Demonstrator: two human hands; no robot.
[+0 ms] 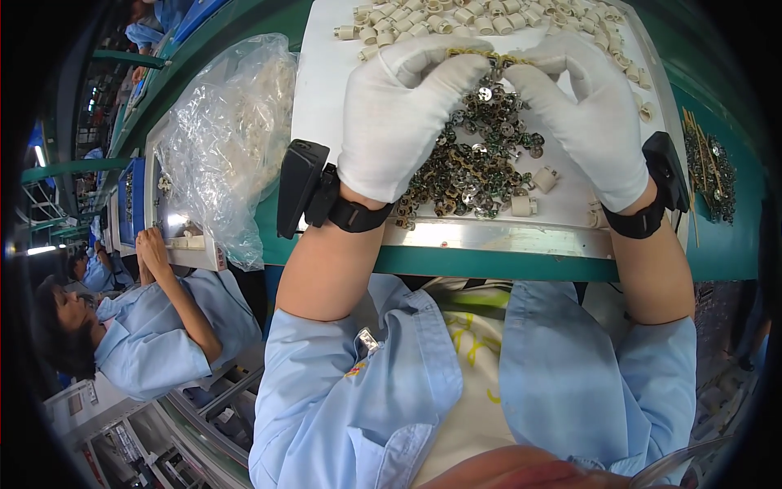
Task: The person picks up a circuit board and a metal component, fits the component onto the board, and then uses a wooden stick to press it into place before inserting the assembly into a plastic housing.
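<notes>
My left hand (395, 114) and my right hand (590, 122), both in white gloves, meet at the far middle of a white tray (318, 90). Thumbs and fingers of both are closed on a thin strip of small brass-coloured metal parts (470, 52), which runs from one hand to the other. Just below the fingertips lies a heap of small shiny metal parts (481, 167), silver and brass in colour. Cream-coloured cylindrical pieces (505, 20), like small sockets, are spread beyond my hands. A few loose ones (546, 179) sit by the heap's right side.
A clear plastic bag (220, 138) bulges at the tray's left. On the green bench (472, 262) at the right lie thin sticks (700, 155) and a pile of dark metal parts (721, 187). A co-worker (163, 326) in light blue sits at the left, hands at another tray.
</notes>
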